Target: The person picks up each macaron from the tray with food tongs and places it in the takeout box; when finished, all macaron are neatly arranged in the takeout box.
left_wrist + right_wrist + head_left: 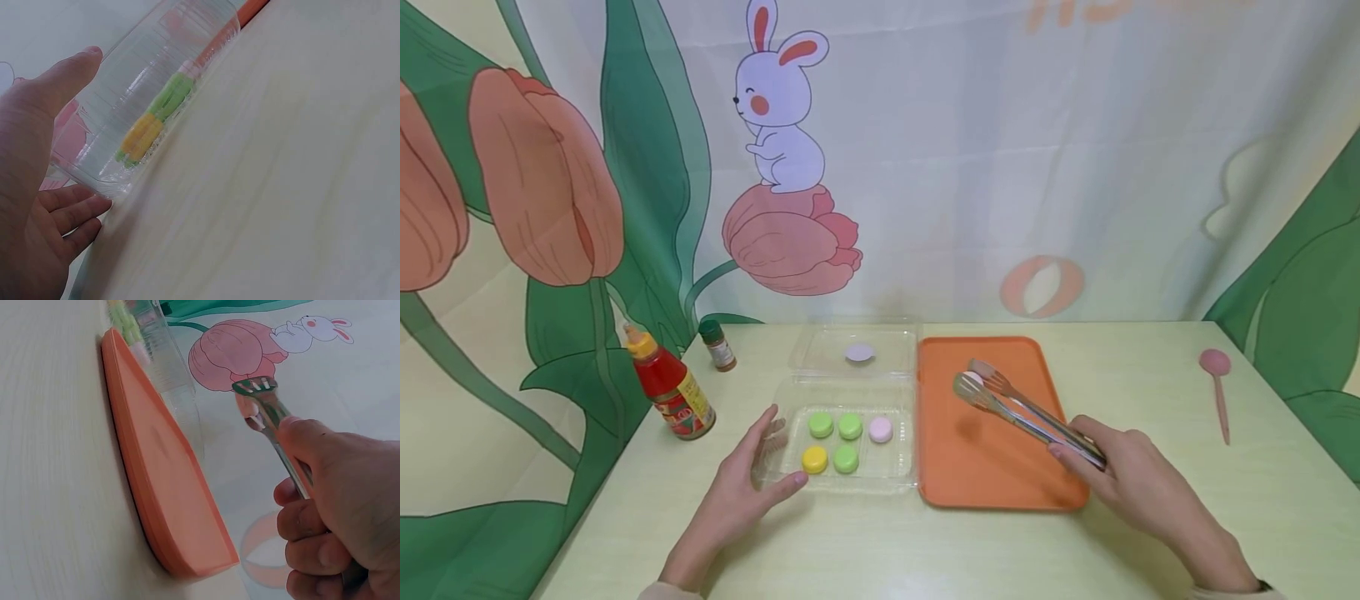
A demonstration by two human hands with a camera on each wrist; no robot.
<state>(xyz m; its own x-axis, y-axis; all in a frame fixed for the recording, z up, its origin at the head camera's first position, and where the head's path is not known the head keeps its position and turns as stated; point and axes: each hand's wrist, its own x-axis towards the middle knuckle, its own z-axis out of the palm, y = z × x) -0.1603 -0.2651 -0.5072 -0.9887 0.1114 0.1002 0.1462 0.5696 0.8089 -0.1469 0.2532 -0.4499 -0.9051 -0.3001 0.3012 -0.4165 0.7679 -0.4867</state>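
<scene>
We see the metal tongs [1024, 424] right of centre, over the orange tray [992, 487], their long axis slanting from lower right to tips pointing upper left. Our right hand [1150, 483] grips them, a pale macaron [973, 377] between the tips. Our left hand [737, 492], thumb and fingers wide apart, flanks the clear box [880, 484] holding three green macarons [850, 426], a yellow macaron [815, 459] and a pink macaron [881, 430].

Silver metal tongs [1024, 420], gripped by the right hand [1138, 487] above an orange rectangular tray [992, 485], a pale round piece [973, 378] between the tips. Clear plastic hinged box [872, 482], left hand [741, 490] at its left edge; contents: three green discs [850, 426], one yellow disc [815, 459], one pink disc [881, 430]. Red yellow-capped bottle [673, 398].
</scene>
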